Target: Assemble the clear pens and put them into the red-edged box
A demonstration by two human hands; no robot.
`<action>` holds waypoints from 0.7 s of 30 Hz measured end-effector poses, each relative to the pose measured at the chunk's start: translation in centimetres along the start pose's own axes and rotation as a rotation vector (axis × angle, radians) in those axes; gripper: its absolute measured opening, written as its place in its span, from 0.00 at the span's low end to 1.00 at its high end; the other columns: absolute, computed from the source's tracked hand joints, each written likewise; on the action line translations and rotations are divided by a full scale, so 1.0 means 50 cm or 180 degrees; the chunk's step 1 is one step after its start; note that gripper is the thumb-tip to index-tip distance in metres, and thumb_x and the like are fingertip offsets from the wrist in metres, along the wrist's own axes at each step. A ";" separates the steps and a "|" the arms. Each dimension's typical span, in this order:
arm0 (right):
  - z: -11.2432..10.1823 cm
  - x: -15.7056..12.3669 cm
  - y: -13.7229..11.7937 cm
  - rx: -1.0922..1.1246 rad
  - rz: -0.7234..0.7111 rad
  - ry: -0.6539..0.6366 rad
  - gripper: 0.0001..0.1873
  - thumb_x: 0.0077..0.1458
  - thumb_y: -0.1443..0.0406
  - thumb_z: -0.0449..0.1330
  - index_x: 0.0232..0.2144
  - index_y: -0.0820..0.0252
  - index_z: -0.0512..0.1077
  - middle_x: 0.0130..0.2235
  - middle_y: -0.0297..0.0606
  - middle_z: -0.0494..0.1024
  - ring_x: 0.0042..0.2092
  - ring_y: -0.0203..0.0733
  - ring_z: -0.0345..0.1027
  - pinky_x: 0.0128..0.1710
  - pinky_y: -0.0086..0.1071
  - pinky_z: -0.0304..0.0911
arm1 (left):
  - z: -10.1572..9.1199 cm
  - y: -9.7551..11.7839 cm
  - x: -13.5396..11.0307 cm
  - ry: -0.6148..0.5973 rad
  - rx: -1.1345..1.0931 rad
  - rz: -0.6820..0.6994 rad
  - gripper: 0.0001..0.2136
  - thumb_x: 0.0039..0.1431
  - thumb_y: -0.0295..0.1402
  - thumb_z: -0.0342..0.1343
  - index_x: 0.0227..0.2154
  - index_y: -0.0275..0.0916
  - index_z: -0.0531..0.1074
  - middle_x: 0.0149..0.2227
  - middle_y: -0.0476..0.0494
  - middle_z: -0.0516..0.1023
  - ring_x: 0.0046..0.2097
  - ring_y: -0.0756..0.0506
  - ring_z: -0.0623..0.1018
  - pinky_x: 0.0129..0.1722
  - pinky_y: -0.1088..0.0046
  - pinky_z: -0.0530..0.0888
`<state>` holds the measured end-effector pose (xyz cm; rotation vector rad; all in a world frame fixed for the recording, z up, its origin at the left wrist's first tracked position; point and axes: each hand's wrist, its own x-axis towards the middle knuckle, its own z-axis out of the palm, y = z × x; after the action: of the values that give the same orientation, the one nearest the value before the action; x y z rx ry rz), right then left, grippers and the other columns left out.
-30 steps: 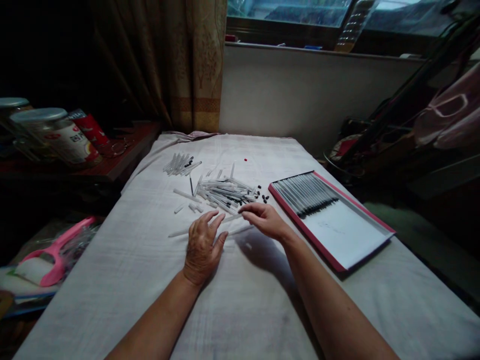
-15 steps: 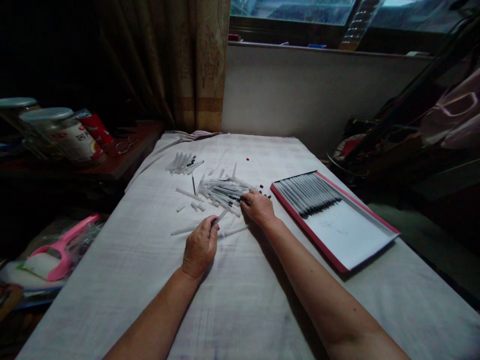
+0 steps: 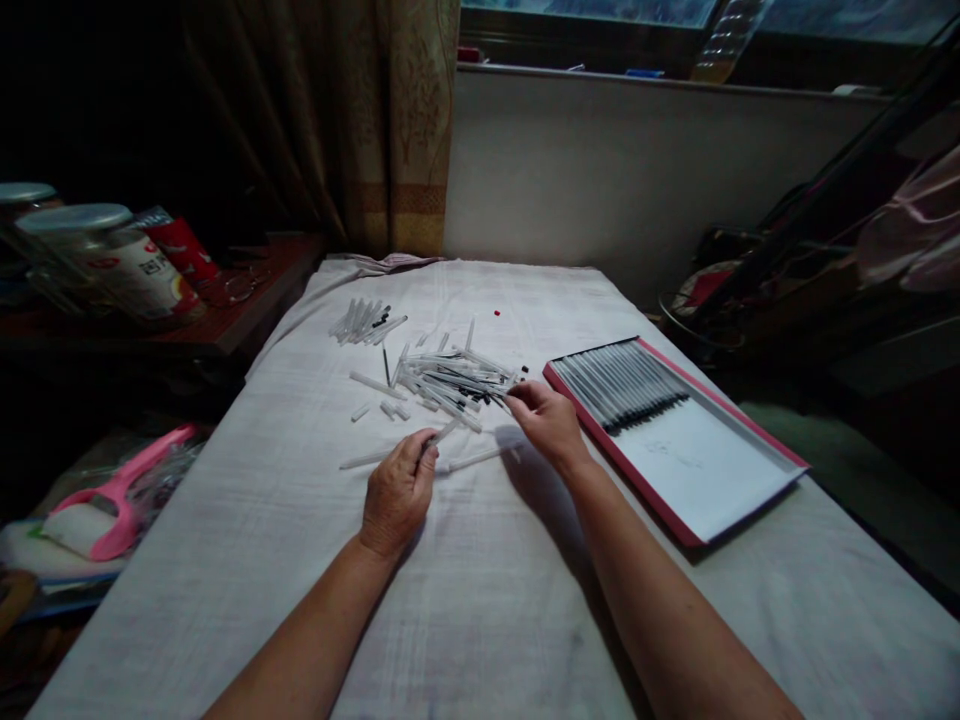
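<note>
A heap of clear plastic pen tubes and thin refills (image 3: 450, 380) lies in the middle of a white cloth-covered table (image 3: 480, 560). My left hand (image 3: 396, 492) rests on the cloth with its fingers pinched round one clear tube (image 3: 444, 432). My right hand (image 3: 547, 422) is at the heap's right edge, fingers pinched on a small piece I cannot make out. Two more clear tubes (image 3: 471, 460) lie between the hands. A smaller bundle of tubes (image 3: 364, 324) lies farther back on the left.
A red-rimmed white tray (image 3: 712, 470) at the right holds a row of assembled pens (image 3: 619, 385). A tiny red bit (image 3: 496, 313) lies on the cloth. Jars (image 3: 112, 265) stand on a dark shelf at the left. A pink-handled tool (image 3: 112, 495) lies below.
My left hand went from lying flat and open to pinching a clear tube. My right hand reached into the heap, then drew back a little to its right edge.
</note>
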<state>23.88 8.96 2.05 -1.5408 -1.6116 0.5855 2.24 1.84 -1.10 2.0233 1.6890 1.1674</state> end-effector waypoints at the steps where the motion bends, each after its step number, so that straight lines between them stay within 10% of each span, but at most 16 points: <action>1: -0.007 -0.014 0.005 0.0558 0.0119 0.0106 0.09 0.50 0.59 0.60 0.31 0.58 0.75 0.30 0.37 0.79 0.32 0.40 0.71 0.33 0.32 0.64 | 0.000 0.000 0.001 0.0032 -0.0025 0.0087 0.12 0.65 0.35 0.47 0.46 0.41 0.72 0.42 0.43 0.80 0.44 0.45 0.79 0.46 0.70 0.74; 7: -0.036 -0.070 0.008 0.2364 0.0971 0.0788 0.17 0.39 0.54 0.68 0.29 0.59 0.73 0.24 0.31 0.73 0.25 0.34 0.64 0.20 0.25 0.54 | -0.004 0.000 0.007 0.0170 0.0126 0.0451 0.12 0.66 0.35 0.47 0.44 0.39 0.73 0.39 0.42 0.80 0.43 0.44 0.78 0.45 0.67 0.73; 21: -0.046 -0.072 -0.022 0.2932 0.0363 0.1776 0.14 0.43 0.57 0.69 0.29 0.60 0.72 0.25 0.28 0.73 0.25 0.30 0.66 0.24 0.24 0.62 | 0.001 0.001 0.003 0.0097 0.0451 0.0853 0.10 0.66 0.32 0.48 0.44 0.39 0.73 0.39 0.43 0.80 0.42 0.43 0.77 0.43 0.66 0.71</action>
<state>24.82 4.82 3.36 -0.9572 -0.6602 0.7340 2.32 1.98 -1.03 2.3900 1.5913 1.1933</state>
